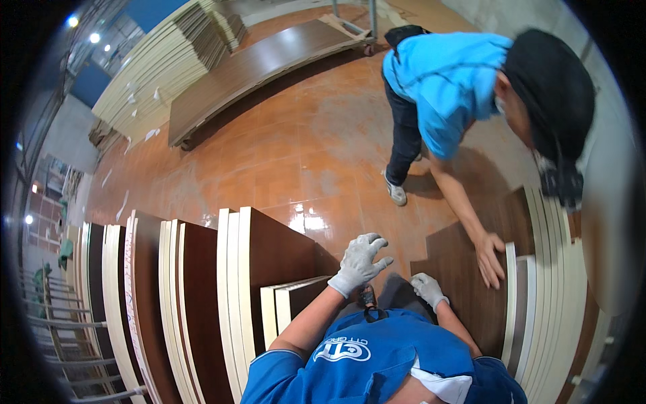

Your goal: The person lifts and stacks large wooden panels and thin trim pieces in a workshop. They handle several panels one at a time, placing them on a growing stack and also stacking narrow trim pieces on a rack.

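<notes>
My left hand (362,264), in a light grey work glove, is raised over the floor with its fingers apart and nothing in it. Below it stands a short brown panel (301,296) with a cream edge. My right hand (428,289), also gloved, is closed at the near left edge of a dark brown panel (464,283) on the right; its fingertips are partly hidden. A co-worker in a light blue shirt bends over from the right, with a bare hand (490,261) spread against that same panel.
Upright brown panels (279,269) with pale edges stand in rows at my left. More panels (553,269) lean together at the far right. Across the tiled floor (289,182), a long brown panel (269,60) lies on a wheeled cart beside a stack of pale boards (155,74).
</notes>
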`<act>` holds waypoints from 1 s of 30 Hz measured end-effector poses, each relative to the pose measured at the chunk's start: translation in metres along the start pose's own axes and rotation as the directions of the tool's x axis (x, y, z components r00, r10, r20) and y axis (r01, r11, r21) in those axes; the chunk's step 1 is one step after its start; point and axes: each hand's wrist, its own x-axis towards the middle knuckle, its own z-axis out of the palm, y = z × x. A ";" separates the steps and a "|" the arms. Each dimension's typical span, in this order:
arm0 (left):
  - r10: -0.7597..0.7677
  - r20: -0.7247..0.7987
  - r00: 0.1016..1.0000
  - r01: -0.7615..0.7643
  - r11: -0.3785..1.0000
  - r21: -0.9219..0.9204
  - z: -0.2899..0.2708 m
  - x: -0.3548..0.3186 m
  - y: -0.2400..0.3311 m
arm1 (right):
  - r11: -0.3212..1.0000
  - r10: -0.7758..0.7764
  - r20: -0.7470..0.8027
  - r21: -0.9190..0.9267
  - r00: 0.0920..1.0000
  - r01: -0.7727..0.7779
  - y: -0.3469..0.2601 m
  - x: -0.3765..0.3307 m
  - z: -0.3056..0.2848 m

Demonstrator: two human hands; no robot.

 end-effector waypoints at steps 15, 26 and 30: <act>-0.404 0.078 0.911 0.403 0.915 0.024 -0.024 0.202 -0.180 | 0.956 -0.099 0.193 -0.253 0.976 0.147 -0.208 0.261 -0.060; -0.960 0.084 0.269 0.799 0.174 -0.576 -0.031 0.168 -0.403 | 0.832 -0.192 0.458 -0.392 0.868 0.391 -0.430 0.473 0.004; -0.968 0.239 -0.077 0.676 -0.227 -0.701 -0.032 0.127 -0.471 | 0.929 -0.041 0.386 -0.325 0.922 0.177 -0.471 0.556 0.033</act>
